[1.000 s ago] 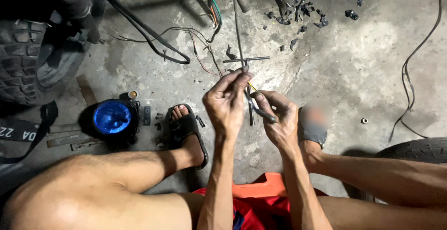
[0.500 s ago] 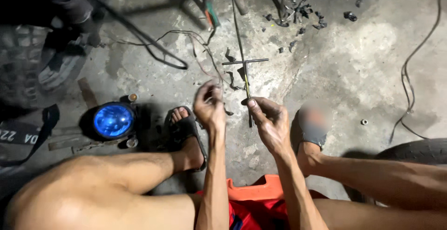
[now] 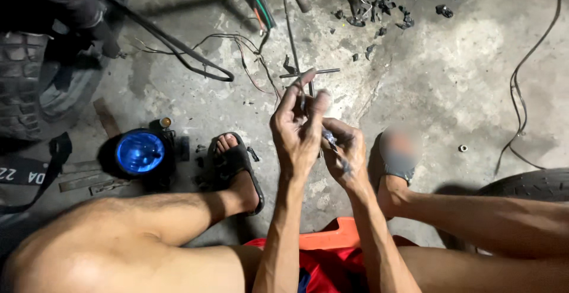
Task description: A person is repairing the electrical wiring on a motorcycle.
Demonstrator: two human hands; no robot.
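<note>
**Both hands pinching a small dark wire piece above the floor**

Person sits low on an orange stool, knees apart, hands raised btwn the legs over the concrete floor. Left hand is up w/ fingers partly spread, thumb & forefinger tips closed on the upper end of a small dark wire piece. Right hand sits just beside & below it, fingers curled shut around the lower end; exact shape of the piece too small to tell. Hands touch each other.

On the floor just beyond the hands: a thin metal rod lying crosswise, thin loose wires nr it. Blue round lamp left of the sandalled left foot. Black scraps lie farther off, a tyre at right.
</note>
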